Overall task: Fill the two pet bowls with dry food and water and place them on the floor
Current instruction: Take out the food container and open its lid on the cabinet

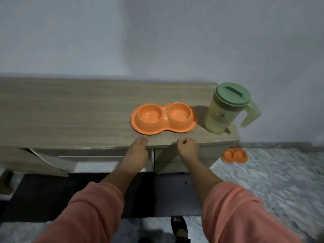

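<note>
A wood-grain bench (70, 109) runs across the view against a pale wall (157, 32), with an open cabinet door (35, 162) hanging out below its front at about 9 o'clock. The left hand (135, 153) reaches to the front edge of the bench, its fingers (141, 141) straight and together, tips resting on the top and gripping nothing. Just beyond it, toward 12 o'clock, an orange double pet bowl (164, 118) sits on the bench; both wells look empty (no food or water shows in either). The right hand (188, 148) is at the bench edge too, directly below the bowl's right well, its fingers curled into a loose fist that holds nothing. At 2 o'clock from that hand stands a translucent pitcher (226, 109) with a green lid (232, 93), upright near the bench's right end, handle pointing right. Lower, at 4 o'clock, a second orange double bowl (234, 155) lies on the speckled floor (271, 172) beside the cabinet. Orange sleeves (94, 207) cover both forearms.
</note>
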`<state>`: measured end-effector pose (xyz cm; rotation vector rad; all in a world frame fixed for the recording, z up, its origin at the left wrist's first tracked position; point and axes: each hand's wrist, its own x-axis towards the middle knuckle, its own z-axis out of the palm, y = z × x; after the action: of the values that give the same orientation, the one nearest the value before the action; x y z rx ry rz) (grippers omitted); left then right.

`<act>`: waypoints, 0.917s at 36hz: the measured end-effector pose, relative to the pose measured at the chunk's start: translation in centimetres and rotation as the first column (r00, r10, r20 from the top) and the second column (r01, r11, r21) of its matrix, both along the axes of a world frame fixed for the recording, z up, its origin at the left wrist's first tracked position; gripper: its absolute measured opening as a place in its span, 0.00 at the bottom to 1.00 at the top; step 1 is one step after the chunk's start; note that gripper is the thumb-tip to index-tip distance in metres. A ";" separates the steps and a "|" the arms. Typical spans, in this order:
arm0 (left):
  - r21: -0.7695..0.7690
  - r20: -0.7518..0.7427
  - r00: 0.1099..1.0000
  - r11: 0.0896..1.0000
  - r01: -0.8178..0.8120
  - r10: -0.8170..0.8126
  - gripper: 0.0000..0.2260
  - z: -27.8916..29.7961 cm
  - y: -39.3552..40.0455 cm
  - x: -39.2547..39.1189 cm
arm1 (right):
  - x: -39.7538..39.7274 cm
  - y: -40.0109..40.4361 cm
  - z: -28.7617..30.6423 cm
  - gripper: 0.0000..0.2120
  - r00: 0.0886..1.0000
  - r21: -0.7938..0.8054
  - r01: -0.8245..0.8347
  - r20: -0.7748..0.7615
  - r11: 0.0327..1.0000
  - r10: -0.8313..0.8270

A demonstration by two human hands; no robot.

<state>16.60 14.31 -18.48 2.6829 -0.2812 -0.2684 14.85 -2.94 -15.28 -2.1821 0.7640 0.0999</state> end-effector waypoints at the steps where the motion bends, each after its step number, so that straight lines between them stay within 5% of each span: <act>1: 0.046 0.006 0.998 0.997 0.058 -0.059 0.24 -0.1 0.4 -0.1 | -0.4 0.6 -0.5 0.11 0.997 -0.033 -0.073 0.004 0.997 0.073; 6: 0.146 -0.006 0.983 0.972 0.184 -0.185 0.27 -0.6 1.8 -0.1 | -2.0 3.6 -2.0 0.16 0.852 -0.228 -0.509 -0.270 0.830 0.448; 11: 0.195 0.002 0.964 0.945 0.262 -0.268 0.30 -1.3 2.6 -0.2 | -2.0 5.8 -2.9 0.29 0.672 -0.294 -0.725 -0.502 0.623 0.545; 28: 0.177 0.008 0.949 0.935 0.308 -0.314 0.33 -1.8 2.8 -0.4 | -0.4 8.5 -5.9 0.34 0.632 -0.481 -0.768 -0.675 0.422 0.381; 33: 0.203 0.000 0.944 0.925 0.322 -0.329 0.32 -1.7 2.8 -0.4 | -1.6 9.4 -6.1 0.30 0.709 -0.571 -0.703 -0.610 0.424 0.353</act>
<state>16.23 17.14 -20.15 2.8314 -0.7521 -0.3676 13.28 6.43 -21.40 -3.2905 0.2311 0.7069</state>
